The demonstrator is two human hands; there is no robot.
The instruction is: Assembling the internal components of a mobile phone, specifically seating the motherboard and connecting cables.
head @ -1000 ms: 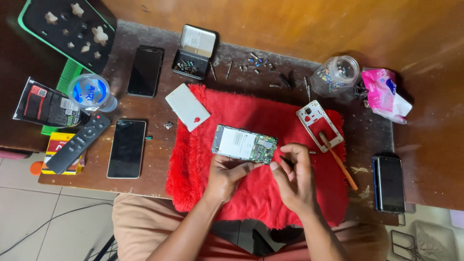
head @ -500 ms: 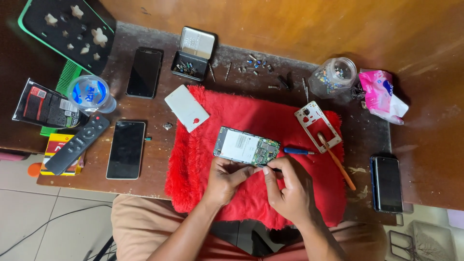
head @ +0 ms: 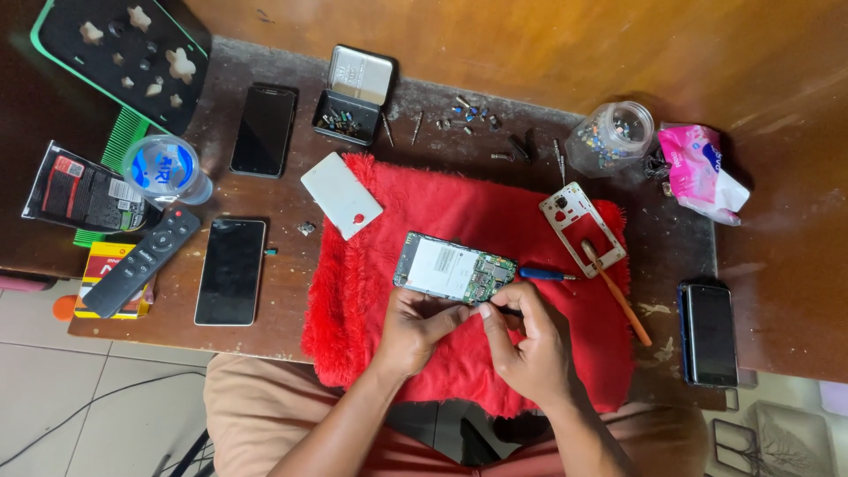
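An opened phone [head: 453, 268], battery and green circuit board bared, lies on the red cloth [head: 495, 221] near the bench's front edge; left hand [head: 413, 329] pinches its lower edge, right hand [head: 527, 340] clamps a thin tool [head: 507, 311].

Bare red cloth [head: 495, 212] above opened phone [head: 452, 268] passable; blue screwdriver [head: 541, 275], white frame [head: 582, 228] block right (tight).

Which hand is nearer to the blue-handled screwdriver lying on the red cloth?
Right. The right hand sits just below the blue-handled screwdriver, while the left hand is farther off to its left, gripping the opened phone.
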